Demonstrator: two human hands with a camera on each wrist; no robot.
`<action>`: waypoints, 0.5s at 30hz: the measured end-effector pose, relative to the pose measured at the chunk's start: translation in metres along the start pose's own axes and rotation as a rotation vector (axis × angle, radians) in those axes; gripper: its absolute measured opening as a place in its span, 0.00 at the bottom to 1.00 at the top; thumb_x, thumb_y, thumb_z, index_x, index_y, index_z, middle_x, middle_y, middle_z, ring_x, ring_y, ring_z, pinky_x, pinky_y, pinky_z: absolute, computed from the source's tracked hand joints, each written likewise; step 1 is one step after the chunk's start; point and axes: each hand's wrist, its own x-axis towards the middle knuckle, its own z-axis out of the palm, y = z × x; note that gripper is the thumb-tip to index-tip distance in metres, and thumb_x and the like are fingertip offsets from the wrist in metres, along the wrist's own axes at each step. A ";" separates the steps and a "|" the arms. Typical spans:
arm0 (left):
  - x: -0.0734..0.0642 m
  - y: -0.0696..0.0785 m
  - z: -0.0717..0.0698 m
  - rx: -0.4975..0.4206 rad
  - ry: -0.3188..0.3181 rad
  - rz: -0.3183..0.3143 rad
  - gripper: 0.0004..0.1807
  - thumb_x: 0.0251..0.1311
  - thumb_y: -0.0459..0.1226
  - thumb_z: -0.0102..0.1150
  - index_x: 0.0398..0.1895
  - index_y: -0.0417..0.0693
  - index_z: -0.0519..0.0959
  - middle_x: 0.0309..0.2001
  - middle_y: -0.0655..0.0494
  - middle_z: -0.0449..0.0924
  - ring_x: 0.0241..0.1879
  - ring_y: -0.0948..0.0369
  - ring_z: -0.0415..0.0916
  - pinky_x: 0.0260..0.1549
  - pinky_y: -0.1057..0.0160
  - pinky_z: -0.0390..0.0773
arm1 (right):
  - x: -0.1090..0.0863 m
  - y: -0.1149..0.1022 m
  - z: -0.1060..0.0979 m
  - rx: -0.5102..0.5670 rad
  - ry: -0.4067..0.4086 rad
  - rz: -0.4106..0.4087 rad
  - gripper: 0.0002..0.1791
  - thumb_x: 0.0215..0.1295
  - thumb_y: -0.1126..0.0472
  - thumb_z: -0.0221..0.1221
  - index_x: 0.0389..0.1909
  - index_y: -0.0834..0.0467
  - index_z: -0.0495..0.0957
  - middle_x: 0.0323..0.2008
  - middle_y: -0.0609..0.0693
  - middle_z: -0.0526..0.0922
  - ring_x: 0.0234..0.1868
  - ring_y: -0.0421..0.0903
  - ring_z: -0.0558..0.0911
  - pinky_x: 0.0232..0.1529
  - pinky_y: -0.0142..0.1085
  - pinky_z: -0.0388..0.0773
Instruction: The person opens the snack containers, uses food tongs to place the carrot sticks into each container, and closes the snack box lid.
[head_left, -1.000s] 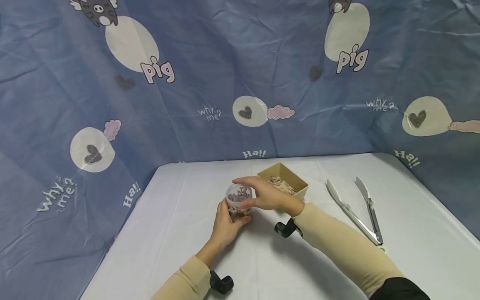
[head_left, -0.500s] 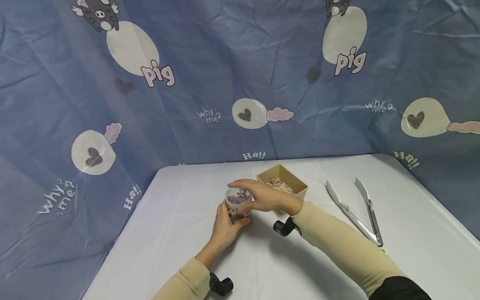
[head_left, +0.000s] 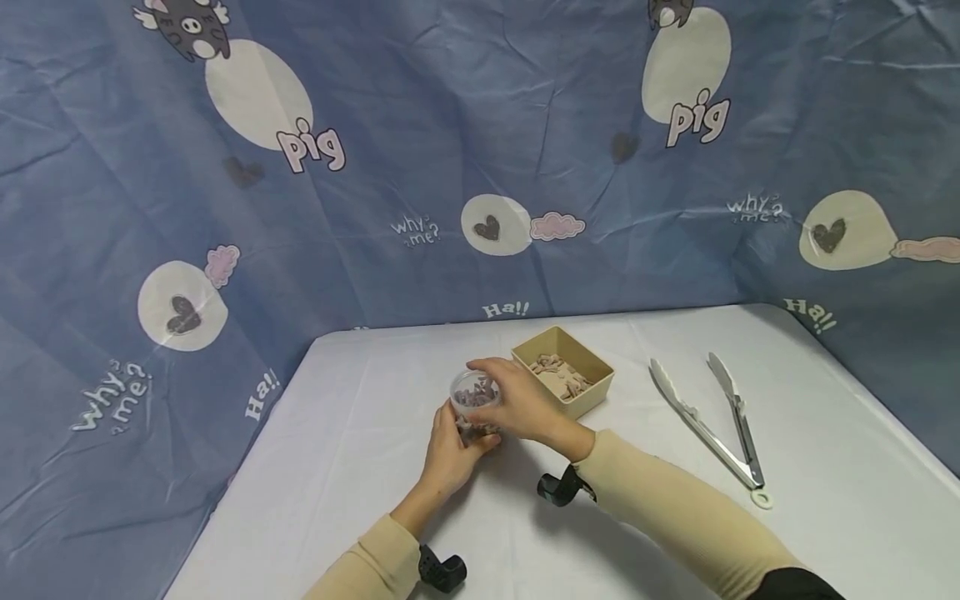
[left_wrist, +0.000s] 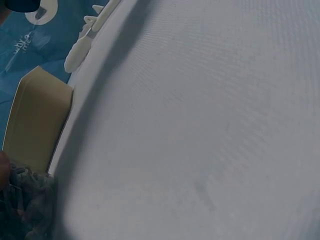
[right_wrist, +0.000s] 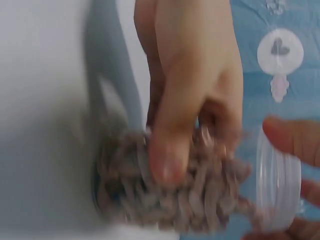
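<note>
A clear plastic jar (right_wrist: 200, 195) packed with pinkish-brown strips stands near the table's middle. My left hand (head_left: 447, 454) grips it from the left, its thumb (right_wrist: 170, 155) across the front. My right hand (head_left: 528, 408) holds a clear round lid (right_wrist: 278, 185) by the edge, fingers on the far side and thumb on the near side. In the right wrist view a gap with a few strips poking out separates lid and jar mouth. From the head view, the lid overlaps the jar's top. The left wrist view catches only part of the jar (left_wrist: 30, 205).
A beige box (head_left: 592, 396) with some similar strips in it sits just behind the right hand. Metal tongs (head_left: 720, 450) lie spread on the right of the white table (head_left: 360, 417). A blue patterned cloth (head_left: 420, 150) hangs behind.
My right wrist has swung left and toward me, turning the hand around the lid and uncovering more of the box. The left hand keeps its hold on the jar.
</note>
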 end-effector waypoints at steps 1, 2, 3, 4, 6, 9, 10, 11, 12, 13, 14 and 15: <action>0.000 0.000 0.000 0.005 0.000 0.005 0.51 0.54 0.48 0.71 0.73 0.36 0.53 0.67 0.35 0.62 0.67 0.42 0.64 0.66 0.40 0.67 | -0.001 -0.002 0.002 0.008 0.027 0.023 0.38 0.49 0.57 0.75 0.62 0.61 0.73 0.61 0.59 0.78 0.63 0.57 0.76 0.66 0.52 0.70; 0.000 0.001 0.000 0.014 0.001 0.012 0.51 0.54 0.48 0.71 0.73 0.36 0.53 0.67 0.35 0.62 0.66 0.41 0.64 0.65 0.40 0.67 | -0.002 -0.004 0.004 0.010 0.052 0.036 0.38 0.48 0.57 0.75 0.61 0.61 0.73 0.60 0.59 0.79 0.62 0.58 0.76 0.66 0.52 0.70; 0.001 0.001 0.000 0.020 0.002 0.016 0.51 0.54 0.49 0.71 0.73 0.35 0.53 0.66 0.35 0.63 0.66 0.42 0.64 0.65 0.40 0.68 | -0.003 -0.005 0.006 0.011 0.078 0.042 0.37 0.48 0.57 0.75 0.60 0.62 0.74 0.59 0.60 0.79 0.62 0.58 0.76 0.65 0.53 0.70; 0.001 0.001 0.000 0.027 0.006 0.023 0.51 0.54 0.49 0.71 0.72 0.35 0.54 0.66 0.34 0.63 0.65 0.42 0.65 0.64 0.40 0.68 | -0.003 -0.007 0.007 0.005 0.102 0.046 0.37 0.47 0.57 0.75 0.60 0.63 0.74 0.58 0.60 0.79 0.61 0.58 0.76 0.64 0.53 0.71; 0.002 0.001 0.001 0.038 0.013 0.031 0.50 0.54 0.48 0.71 0.72 0.34 0.54 0.65 0.34 0.64 0.65 0.41 0.65 0.64 0.40 0.69 | -0.004 -0.010 0.010 -0.005 0.142 0.067 0.36 0.46 0.57 0.75 0.58 0.62 0.75 0.56 0.60 0.80 0.59 0.59 0.77 0.61 0.52 0.72; 0.003 0.001 0.001 0.049 0.014 0.020 0.50 0.54 0.47 0.71 0.71 0.34 0.54 0.65 0.34 0.64 0.65 0.41 0.65 0.64 0.41 0.68 | -0.004 -0.014 0.013 -0.024 0.179 0.105 0.35 0.46 0.57 0.75 0.56 0.62 0.75 0.54 0.61 0.81 0.58 0.59 0.77 0.60 0.51 0.73; 0.003 0.001 0.002 0.055 0.014 0.018 0.50 0.54 0.46 0.71 0.71 0.33 0.54 0.65 0.33 0.64 0.65 0.41 0.65 0.64 0.40 0.68 | -0.004 -0.016 0.015 -0.031 0.188 0.119 0.34 0.46 0.57 0.75 0.56 0.62 0.75 0.54 0.61 0.81 0.57 0.59 0.77 0.60 0.51 0.73; 0.003 0.001 0.002 0.058 0.013 0.012 0.50 0.54 0.46 0.71 0.71 0.33 0.53 0.65 0.33 0.63 0.65 0.41 0.64 0.65 0.40 0.67 | -0.004 -0.017 0.016 -0.038 0.196 0.134 0.34 0.46 0.57 0.74 0.55 0.62 0.75 0.53 0.61 0.81 0.56 0.59 0.77 0.59 0.51 0.73; 0.003 0.001 0.003 0.061 0.013 0.005 0.50 0.54 0.45 0.71 0.71 0.32 0.53 0.65 0.32 0.63 0.66 0.40 0.63 0.66 0.40 0.66 | -0.005 -0.019 0.018 -0.045 0.203 0.149 0.34 0.46 0.57 0.74 0.55 0.62 0.75 0.53 0.61 0.81 0.56 0.60 0.77 0.58 0.51 0.73; 0.003 0.001 0.003 0.064 0.010 0.000 0.50 0.54 0.44 0.71 0.72 0.32 0.52 0.65 0.32 0.62 0.66 0.39 0.63 0.67 0.40 0.66 | -0.005 -0.020 0.019 -0.054 0.211 0.163 0.33 0.46 0.56 0.74 0.55 0.62 0.75 0.53 0.61 0.80 0.55 0.59 0.77 0.58 0.50 0.74; 0.003 0.002 0.004 0.064 0.008 -0.005 0.50 0.55 0.44 0.70 0.72 0.31 0.51 0.66 0.31 0.61 0.67 0.39 0.62 0.68 0.40 0.64 | -0.005 -0.021 0.021 -0.059 0.221 0.176 0.33 0.46 0.56 0.74 0.55 0.62 0.75 0.53 0.61 0.80 0.55 0.59 0.76 0.56 0.50 0.74; 0.003 0.002 0.004 0.064 0.007 -0.011 0.50 0.55 0.43 0.70 0.72 0.30 0.51 0.67 0.30 0.60 0.68 0.38 0.60 0.69 0.39 0.63 | -0.005 -0.022 0.022 -0.066 0.232 0.190 0.33 0.46 0.56 0.74 0.55 0.61 0.75 0.53 0.61 0.80 0.54 0.59 0.76 0.56 0.49 0.75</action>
